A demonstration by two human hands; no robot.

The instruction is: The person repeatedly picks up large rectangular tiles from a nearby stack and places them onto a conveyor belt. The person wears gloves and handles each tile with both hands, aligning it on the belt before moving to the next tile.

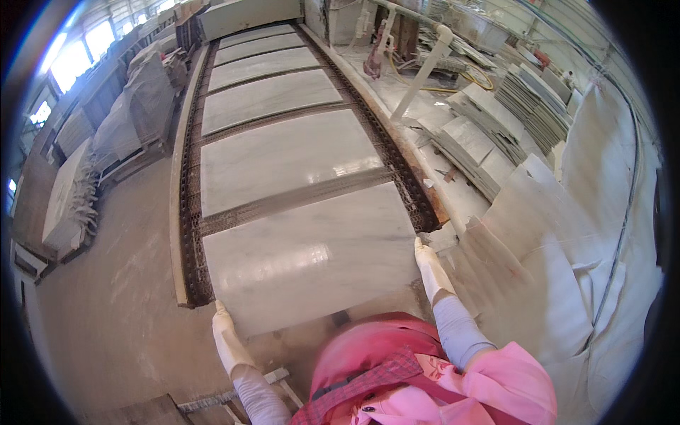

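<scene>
A polished white-grey marble slab [312, 248] lies at the near end of a roller-and-chain conveyor [290, 202], its near part sticking out past the conveyor's end. My left hand [224, 329], in a cream glove, grips the slab's left side near the front corner. On the opposite side, my right hand [429, 265], gloved alike, holds the right edge close to the rail's end. The slab hides part of the fingers of both hands. Farther along the conveyor, another marble slab [290, 159] lies behind a narrow gap, with several more beyond it.
Stacks of stone slabs [528, 106] stand at the right, beside a pale upright pipe [421, 74] and a yellow hose [478, 78]. White sheeting [567, 283] spreads over the near right. Wrapped slab stacks [131, 117] line the left side, beyond a dusty floor [117, 283].
</scene>
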